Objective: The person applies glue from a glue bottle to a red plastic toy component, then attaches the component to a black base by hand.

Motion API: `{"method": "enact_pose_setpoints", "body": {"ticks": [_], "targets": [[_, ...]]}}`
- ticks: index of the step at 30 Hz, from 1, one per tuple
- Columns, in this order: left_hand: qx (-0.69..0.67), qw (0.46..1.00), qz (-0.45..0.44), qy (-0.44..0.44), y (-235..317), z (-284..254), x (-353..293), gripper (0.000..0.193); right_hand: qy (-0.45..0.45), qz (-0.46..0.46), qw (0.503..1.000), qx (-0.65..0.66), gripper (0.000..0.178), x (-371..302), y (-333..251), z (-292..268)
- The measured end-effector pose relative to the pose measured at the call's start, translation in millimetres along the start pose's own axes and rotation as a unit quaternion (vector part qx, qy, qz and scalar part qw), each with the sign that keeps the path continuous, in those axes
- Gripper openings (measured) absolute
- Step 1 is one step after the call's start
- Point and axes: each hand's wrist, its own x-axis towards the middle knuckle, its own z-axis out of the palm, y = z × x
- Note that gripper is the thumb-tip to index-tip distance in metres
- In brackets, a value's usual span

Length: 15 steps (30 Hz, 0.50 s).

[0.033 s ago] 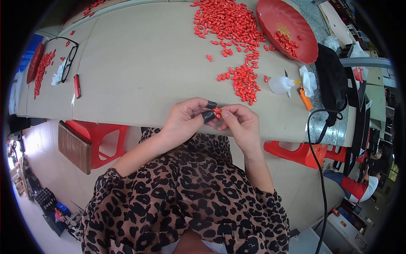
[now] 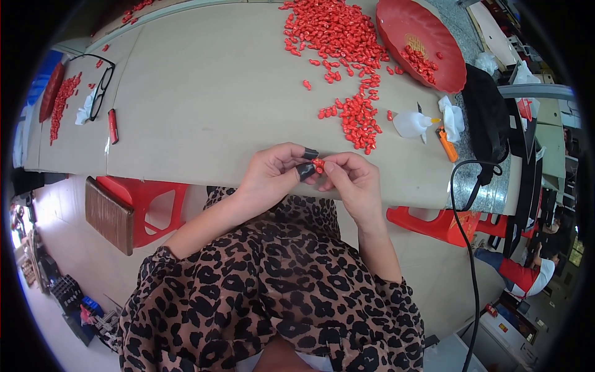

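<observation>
A small red gourd-shaped piece point(image 2: 318, 163) with light marks is pinched between my two hands, just above the table's front edge. My left hand point(image 2: 273, 172) grips it from the left; its thumb and a finger wear black covers on their tips. From the right, my right hand point(image 2: 355, 181) holds it between bare thumb and fingers, with the other fingers curled. Beyond the hands lies a trail of similar red pieces point(image 2: 359, 121), leading up to a large heap point(image 2: 328, 28) at the back. Several more lie in a red scalloped plate point(image 2: 451, 46) at the far right.
On the table's right are a white squeeze bottle point(image 2: 409, 124) with a yellow tip, an orange lighter point(image 2: 446, 145), crumpled tissue point(image 2: 454, 118) and a black cable point(image 2: 472, 260). Eyeglasses point(image 2: 111, 73) and a red pen-like tool point(image 2: 113, 126) lie left. Red stools point(image 2: 149, 201) stand below.
</observation>
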Motion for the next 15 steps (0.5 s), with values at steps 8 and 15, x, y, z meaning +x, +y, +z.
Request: {"method": "enact_pose_setpoints", "body": {"ticks": [8,15], "targets": [[0.009,1.000,-0.022,0.006,-2.7,0.4,0.5,0.016,0.002,0.024,1.000,-0.010,0.008,2.8,-3.8,0.4],[0.030,0.999,-0.009,0.012,-3.4,-0.6,-1.0,0.017,-0.002,0.059,0.998,-0.010,0.007,4.8,-8.9,4.6]]}}
